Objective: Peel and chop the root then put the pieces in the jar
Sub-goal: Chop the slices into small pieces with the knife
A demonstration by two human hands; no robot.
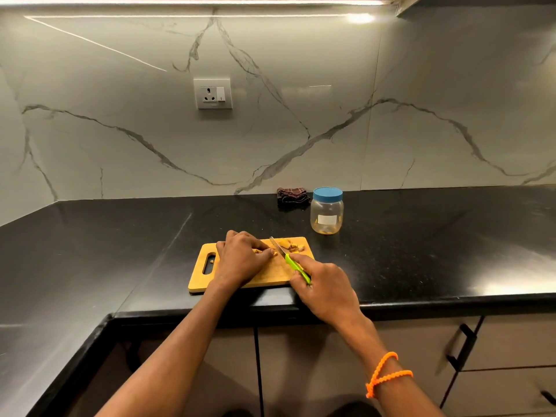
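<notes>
A wooden chopping board lies on the black counter near its front edge. My left hand rests on the board with curled fingers, holding down a yellowish piece of root that is mostly hidden under them. My right hand grips the green handle of a small knife, whose blade points up-left beside my left fingertips. Cut root pieces lie at the board's far right corner. A clear plastic jar with its blue lid on stands behind the board, a few pieces at its bottom.
A dark folded cloth lies against the marble wall, left of the jar. A wall socket sits above. The counter turns a corner on the left. Cabinet doors with black handles are below.
</notes>
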